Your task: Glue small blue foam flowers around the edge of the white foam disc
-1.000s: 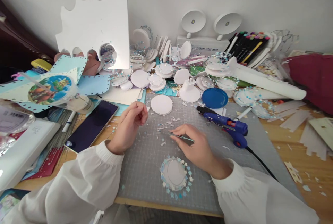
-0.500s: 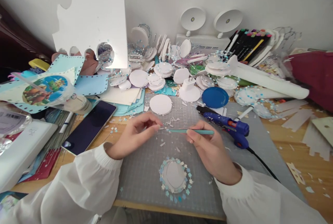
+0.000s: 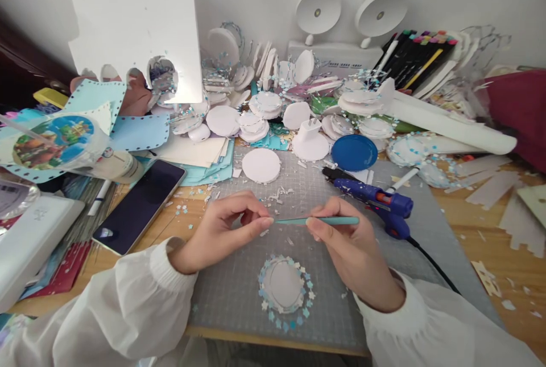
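Note:
My right hand [image 3: 350, 247] pinches a pair of teal tweezers [image 3: 293, 221], held level with the tips pointing left. Thumb and forefinger of my left hand [image 3: 226, 227] are pressed together right at those tips; whatever is between them is too small to make out. Below both hands, a round white disc [image 3: 282, 283] lies on the grey cutting mat [image 3: 230, 299]. Around it runs a ring of small blue and white stars [image 3: 306, 312]. A plain white disc [image 3: 261, 165] sits beyond my fingers, with white scraps [image 3: 279, 193] scattered nearby.
A blue glue gun [image 3: 371, 193] with a black cord lies right of my right hand, near a blue round lid [image 3: 354, 152]. On the left are a phone [image 3: 140, 205] and a tilted cup [image 3: 63, 142]. Piled discs and star garlands [image 3: 264, 105] line the back.
My left fingertips have come up to the tweezer tips, closing the small gap between them. My right hand has shifted slightly right and down with the tweezers. The view has moved slightly.

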`<move>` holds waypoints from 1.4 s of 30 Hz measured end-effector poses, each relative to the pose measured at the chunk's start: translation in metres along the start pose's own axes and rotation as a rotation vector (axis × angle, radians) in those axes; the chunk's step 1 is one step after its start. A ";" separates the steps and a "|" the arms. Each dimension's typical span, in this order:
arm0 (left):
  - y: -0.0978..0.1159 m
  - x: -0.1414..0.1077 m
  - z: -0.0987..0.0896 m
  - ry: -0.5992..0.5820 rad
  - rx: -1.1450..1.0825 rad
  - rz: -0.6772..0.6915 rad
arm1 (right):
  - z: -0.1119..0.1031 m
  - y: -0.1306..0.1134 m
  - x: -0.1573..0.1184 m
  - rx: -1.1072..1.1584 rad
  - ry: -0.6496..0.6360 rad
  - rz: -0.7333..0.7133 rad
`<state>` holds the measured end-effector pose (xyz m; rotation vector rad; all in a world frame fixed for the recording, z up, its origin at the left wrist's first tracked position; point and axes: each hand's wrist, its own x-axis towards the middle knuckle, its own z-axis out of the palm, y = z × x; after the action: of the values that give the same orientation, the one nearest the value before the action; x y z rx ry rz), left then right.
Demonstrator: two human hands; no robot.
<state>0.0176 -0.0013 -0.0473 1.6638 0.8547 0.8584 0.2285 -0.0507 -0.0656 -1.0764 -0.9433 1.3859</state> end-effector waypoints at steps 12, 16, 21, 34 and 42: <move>-0.001 -0.001 0.000 -0.034 -0.032 -0.019 | 0.007 -0.011 0.003 0.094 0.076 0.053; 0.001 -0.001 0.001 -0.063 -0.060 -0.026 | 0.007 -0.011 0.004 0.066 0.097 0.045; 0.001 -0.001 0.003 -0.069 -0.063 -0.036 | 0.005 -0.007 0.001 0.017 0.069 0.030; 0.003 0.000 -0.002 -0.010 0.001 -0.019 | 0.006 -0.017 0.003 0.106 0.121 0.023; -0.009 -0.001 -0.001 0.154 -0.086 -0.115 | -0.003 -0.013 0.002 -0.107 0.199 -0.274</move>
<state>0.0150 0.0002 -0.0558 1.4735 0.9953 0.9393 0.2346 -0.0479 -0.0542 -1.0972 -0.9854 0.9958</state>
